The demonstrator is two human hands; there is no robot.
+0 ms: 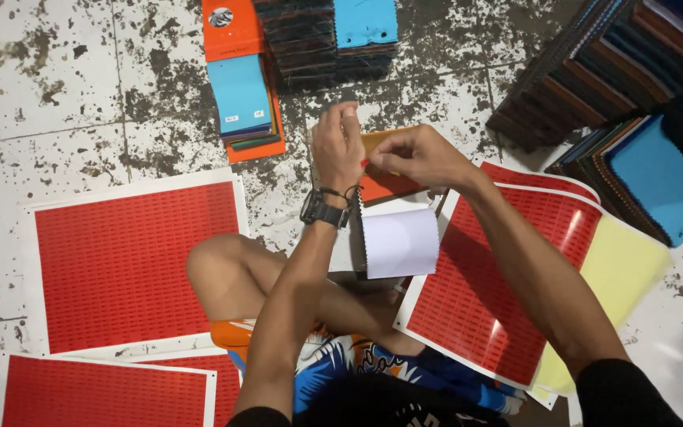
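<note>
Sitting cross-legged on the stained floor [49, 87], the person keeps the work over the knees. The left hand [338, 148] grips an orange swatch card [385, 183] whose white flap [400, 241] hangs loose, while the right hand [416, 156] pinches at its top edge, perhaps on a small sticker. Red label sheets [128, 261] lie flat within reach; fabric swatch stacks [594, 79] wait beyond.

Red label sheets [132, 265] on floor
</note>
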